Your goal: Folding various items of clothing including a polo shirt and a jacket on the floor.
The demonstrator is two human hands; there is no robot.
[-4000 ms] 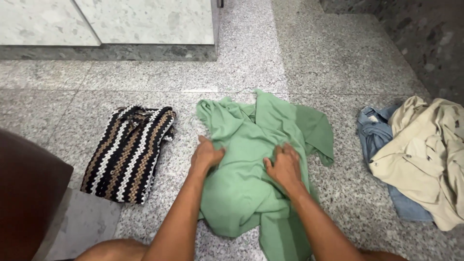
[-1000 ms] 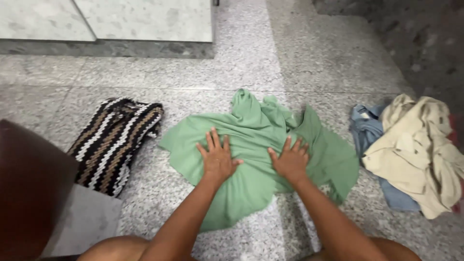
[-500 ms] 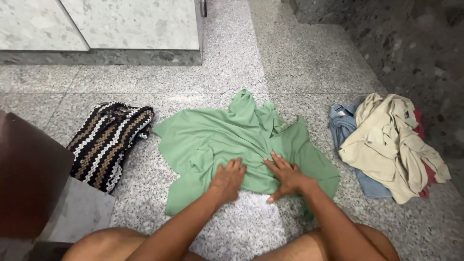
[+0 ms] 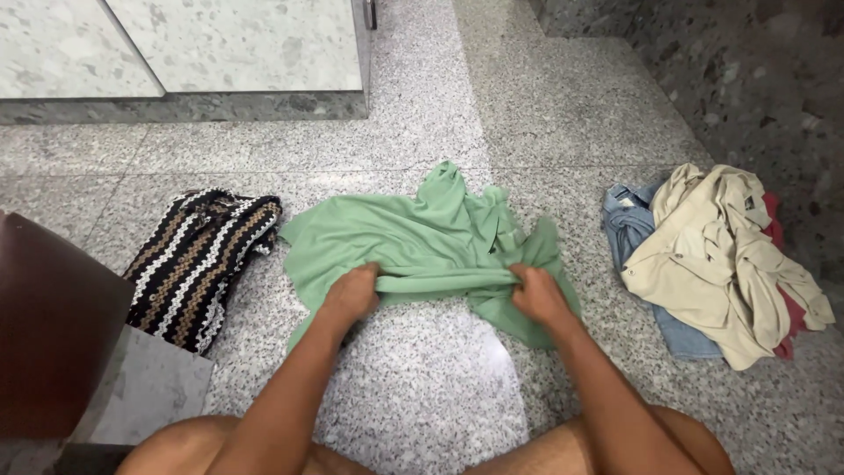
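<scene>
I see my left hand [image 4: 352, 295] and right hand [image 4: 538, 295] both closed on the bunched near edge of the crumpled light-green cloth shirt [image 4: 422, 237], spread on the speckled granite floor [image 4: 422, 396]. A folded black, white and brown zigzag knit [image 4: 202, 264] lies left of it, and a cream jacket [image 4: 721, 255] is piled on blue denim [image 4: 629, 224] to the right.

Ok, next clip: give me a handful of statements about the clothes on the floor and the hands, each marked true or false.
1. Both hands grip the near edge of the green garment. True: the left hand and the right hand each hold bunched fabric.
2. The zigzag knit lies to the right of the green garment. False: it lies to the left.
3. A beige shirt lies on top of a denim piece. True.
4. The green garment is folded into a neat square. False: it is spread out and rumpled.
5. The clothes lie on a wooden table. False: they lie on a speckled stone floor.
</scene>
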